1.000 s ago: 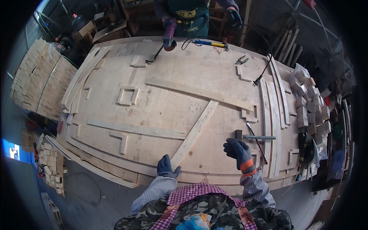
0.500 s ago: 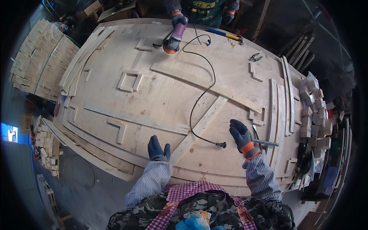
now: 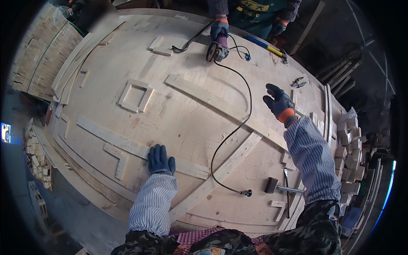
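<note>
A small square wooden frame (image 3: 135,95) lies flat on the big pale plywood panel (image 3: 187,123), toward its left half. At the far edge another person's gloved hand (image 3: 219,29) grips a purple angle grinder (image 3: 216,50) set against the panel. A black bent bar (image 3: 187,42) lies just left of it, and a long tool with a yellow and blue handle (image 3: 267,47) to its right. Pliers (image 3: 298,82) sit near the right rim. A hammer (image 3: 276,187) lies near the near right edge. Short wood blocks (image 3: 350,148) pile up along the right side, and bundled slats (image 3: 38,51) are stacked off to the left.
</note>
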### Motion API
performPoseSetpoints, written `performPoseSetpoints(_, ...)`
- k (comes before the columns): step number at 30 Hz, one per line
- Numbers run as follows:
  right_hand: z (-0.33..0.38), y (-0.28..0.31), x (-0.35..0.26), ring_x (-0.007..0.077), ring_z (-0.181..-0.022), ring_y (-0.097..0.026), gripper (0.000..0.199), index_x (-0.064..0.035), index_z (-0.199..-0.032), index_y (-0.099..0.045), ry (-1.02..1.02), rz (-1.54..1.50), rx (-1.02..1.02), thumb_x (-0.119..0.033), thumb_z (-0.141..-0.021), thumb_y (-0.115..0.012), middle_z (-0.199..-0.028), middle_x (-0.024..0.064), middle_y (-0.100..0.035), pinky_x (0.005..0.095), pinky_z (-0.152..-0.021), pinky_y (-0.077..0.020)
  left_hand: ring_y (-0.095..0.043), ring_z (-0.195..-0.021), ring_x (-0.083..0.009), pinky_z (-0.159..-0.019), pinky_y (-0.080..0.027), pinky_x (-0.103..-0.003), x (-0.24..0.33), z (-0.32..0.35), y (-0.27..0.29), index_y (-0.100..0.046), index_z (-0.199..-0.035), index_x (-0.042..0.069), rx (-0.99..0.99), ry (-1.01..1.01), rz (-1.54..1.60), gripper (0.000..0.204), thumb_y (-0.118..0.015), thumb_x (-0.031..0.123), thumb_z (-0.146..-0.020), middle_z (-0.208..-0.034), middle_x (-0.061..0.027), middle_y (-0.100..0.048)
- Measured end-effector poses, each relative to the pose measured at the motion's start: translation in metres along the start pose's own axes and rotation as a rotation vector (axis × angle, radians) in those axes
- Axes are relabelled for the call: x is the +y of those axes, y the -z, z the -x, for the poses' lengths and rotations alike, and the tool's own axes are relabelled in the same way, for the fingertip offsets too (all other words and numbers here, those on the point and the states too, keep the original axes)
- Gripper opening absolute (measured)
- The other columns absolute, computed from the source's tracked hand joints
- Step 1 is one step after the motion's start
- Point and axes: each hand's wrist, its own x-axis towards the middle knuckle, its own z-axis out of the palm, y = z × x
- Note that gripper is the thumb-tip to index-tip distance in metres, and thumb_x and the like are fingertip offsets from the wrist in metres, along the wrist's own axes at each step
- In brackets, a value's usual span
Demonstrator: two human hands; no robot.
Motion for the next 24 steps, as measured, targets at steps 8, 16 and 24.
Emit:
performPoseSetpoints(8, -0.17, -0.115, -0.002, 0.0221, -0.089, -0.054, 0.047, -0.009, -0.115, -0.052, -0.494, -0.779, -0.004, -0.034, -0.077, -0.066, -0.105, 0.0082, -0.057, 0.0349, -0.077, -0.0449, -0.031, -0.124, -0.0397, -0.101, -0.024, -0.053, 0.001, -0.005, 0.014, -0.036, -0.13, 0.004, -0.097, 0.01, 0.047, 0.062, -0.055, 0.026, -0.076, -0.134, -0.0194, -0.035)
performPoseSetpoints(16, -0.224, -0.158, -0.011, 0.0367, -0.107, -0.05, 0.066, -0.0077, -0.125, -0.04, -0.792, -1.131, 0.131, -0.036, -0.073, -0.07, -0.123, 0.0242, -0.045, 0.0437, -0.087, -0.0452, -0.035, -0.12, -0.0426, -0.099, -0.027, -0.054, 0.003, -0.008, 0.012, -0.042, -0.125, 0.001, -0.112, 0.017, -0.002, 0.058, -0.052, 0.027, -0.074, -0.129, -0.0216, -0.04)
performPoseSetpoints(24, -0.252, -0.195, -0.024, 0.0227, -0.106, -0.053, 0.052, -0.0114, -0.118, -0.05, -0.756, -1.254, -0.079, -0.043, -0.078, -0.062, -0.116, 0.0079, -0.054, 0.0348, -0.093, -0.0424, -0.041, -0.115, -0.0428, -0.095, -0.032, -0.053, 0.001, -0.008, 0.005, -0.047, -0.12, 0.0, -0.086, 0.023, -0.036, 0.051, -0.039, 0.034, -0.083, -0.123, -0.022, -0.045)
